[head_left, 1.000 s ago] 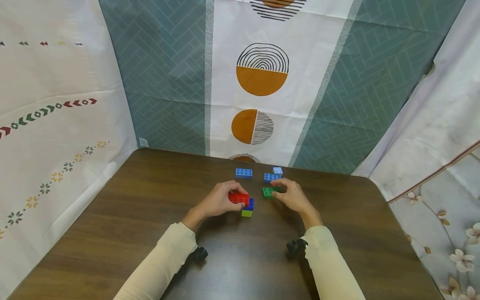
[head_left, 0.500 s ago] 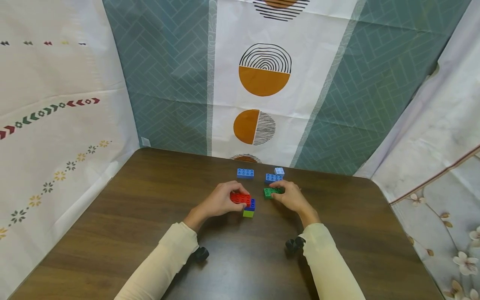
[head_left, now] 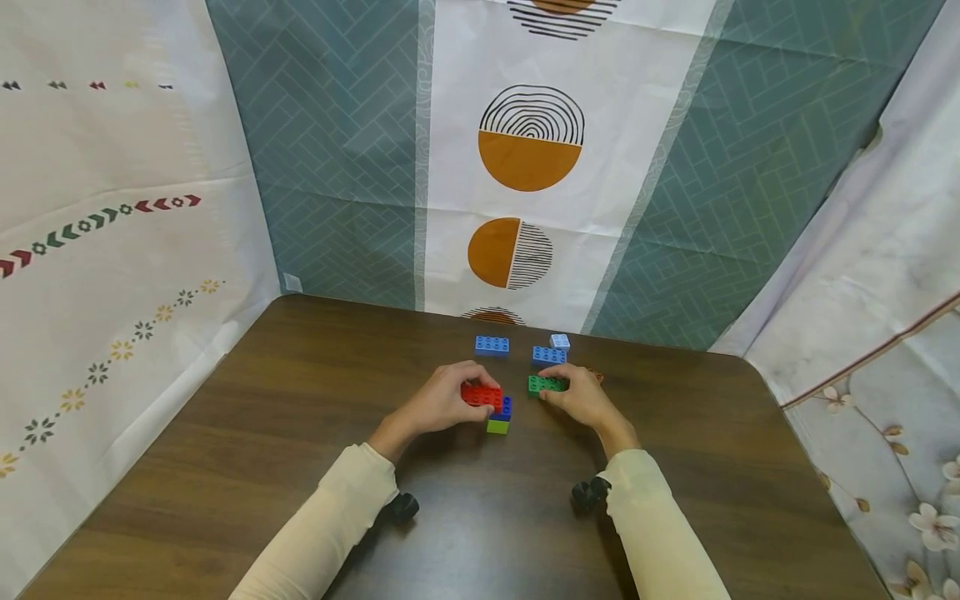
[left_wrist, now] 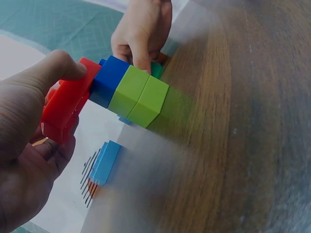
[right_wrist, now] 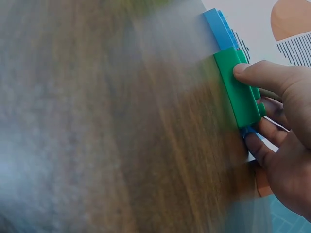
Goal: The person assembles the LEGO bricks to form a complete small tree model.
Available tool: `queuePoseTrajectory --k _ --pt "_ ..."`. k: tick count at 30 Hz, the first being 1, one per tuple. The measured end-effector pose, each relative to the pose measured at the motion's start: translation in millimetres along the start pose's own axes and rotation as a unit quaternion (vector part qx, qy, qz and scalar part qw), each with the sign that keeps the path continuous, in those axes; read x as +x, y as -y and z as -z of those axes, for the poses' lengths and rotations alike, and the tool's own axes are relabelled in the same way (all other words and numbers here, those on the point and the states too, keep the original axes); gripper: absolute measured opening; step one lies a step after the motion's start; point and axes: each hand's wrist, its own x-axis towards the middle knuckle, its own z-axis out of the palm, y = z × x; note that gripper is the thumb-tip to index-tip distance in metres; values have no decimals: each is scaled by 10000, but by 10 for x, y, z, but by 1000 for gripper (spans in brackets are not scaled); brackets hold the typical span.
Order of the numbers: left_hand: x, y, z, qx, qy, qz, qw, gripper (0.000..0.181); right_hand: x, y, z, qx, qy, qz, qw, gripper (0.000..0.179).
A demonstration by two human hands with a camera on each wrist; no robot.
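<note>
My left hand (head_left: 442, 400) grips a red toy building brick (head_left: 480, 397) between thumb and fingers. In the left wrist view, this red brick (left_wrist: 70, 99) sits against the top of a dark blue brick (left_wrist: 111, 80), with lime-green bricks (left_wrist: 138, 96) under the blue. The lime-green part rests on the table. My right hand (head_left: 588, 398) pinches a green brick (head_left: 542, 385); the right wrist view has the thumb flat on the long side of that green brick (right_wrist: 235, 87), with the fingers behind it, partly hidden. The green brick stands low at the tabletop.
Behind the hands on the brown wooden table (head_left: 337, 358) lie two lighter blue bricks, one at the left (head_left: 492, 345) and another (head_left: 550, 356) just beyond the green brick. A small pale blue brick (head_left: 559, 341) is behind that. An orange piece (right_wrist: 263, 182) shows past my right hand.
My right thumb and fingers have closed in on the green brick. The left hand keeps the red brick on the stack. The head view has shifted slightly.
</note>
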Motion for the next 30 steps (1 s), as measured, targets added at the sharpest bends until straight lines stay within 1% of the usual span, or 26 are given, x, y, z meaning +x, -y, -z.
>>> queuePoseTrajectory --k 2,8,13,18,25,30 --pt "5 6 0 13 -17 -12 10000 28 -3 -1 -8 64 -15 -32 10000 33" --pt "15 25 -10 31 -5 -30 10000 28 -54 2 -45 40 -111 -121 9999 33" --pt "9 22 -10 5 31 -26 10000 28 -112 35 -61 74 -120 -67 9999 34" --pt "6 10 -6 -6 16 -25 10000 29 -146 110 -43 88 -65 176 9998 34" --pt "1 -8 -3 -3 8 7 10000 29 -267 310 34 230 11 445 9987 34" --pt "-1 -10 2 -11 3 -9 10000 30 -337 431 71 188 24 651 9977 33"
